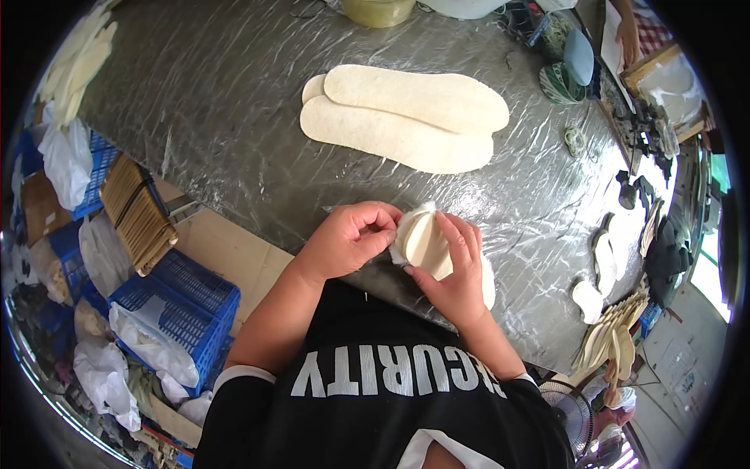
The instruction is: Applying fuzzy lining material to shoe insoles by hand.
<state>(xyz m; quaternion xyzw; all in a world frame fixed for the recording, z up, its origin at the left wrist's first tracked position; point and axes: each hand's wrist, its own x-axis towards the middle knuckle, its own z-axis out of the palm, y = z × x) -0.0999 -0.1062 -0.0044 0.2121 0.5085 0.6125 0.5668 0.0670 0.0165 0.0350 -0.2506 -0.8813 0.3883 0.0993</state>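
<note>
On the plastic-covered bench point(234, 117) two finished-looking cream insoles point(402, 117) lie stacked, while both hands, left point(351, 234) and right point(457, 273), pinch a third insole piece point(422, 242) at the near edge, seemingly mid-work.

Insole workshop: stacked insoles point(402, 117), crates point(183, 301)

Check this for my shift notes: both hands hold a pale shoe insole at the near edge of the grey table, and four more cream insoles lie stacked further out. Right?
Not quite. The head view shows two long cream insoles overlapping further out, not four. The rest stands: the left hand and right hand hold a pale shoe insole at the near edge of the grey plastic-covered table.
</note>
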